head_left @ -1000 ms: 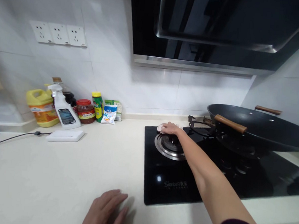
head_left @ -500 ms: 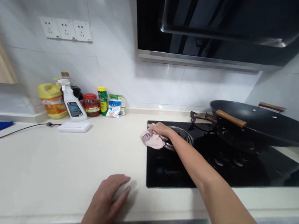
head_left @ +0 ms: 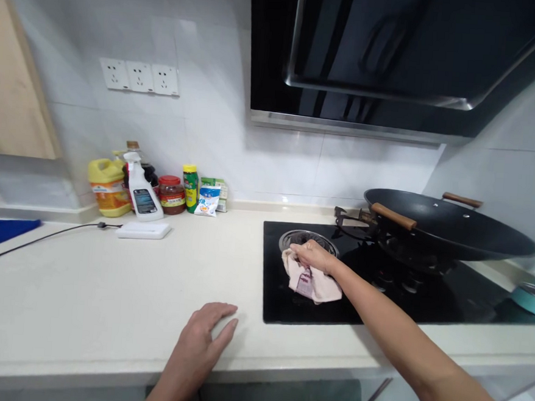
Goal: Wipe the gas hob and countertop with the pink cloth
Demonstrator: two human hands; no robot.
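My right hand (head_left: 313, 257) is closed on a pale pink cloth (head_left: 323, 287) with a purple patch. The cloth drapes over the front part of the left burner ring (head_left: 292, 234) and onto the black glass cooktop (head_left: 282, 308). Over the pale countertop (head_left: 104, 305), left of the cooktop, my left hand (head_left: 207, 337) holds nothing; its thumb and fingers are apart. Whether it touches the surface I cannot tell.
A large black wok (head_left: 453, 229) with wooden handles sits on the right burner. Against the back wall stand a spray bottle (head_left: 142, 195), a yellow jug (head_left: 107, 189), a red-lidded jar (head_left: 171, 195) and small packets (head_left: 207, 201). A range hood (head_left: 359, 66) hangs above.
My right hand has moved the cloth rightward and toward me, from the cooktop's left edge to the front of the burner. My left hand stays over the counter. The camera view has shifted.
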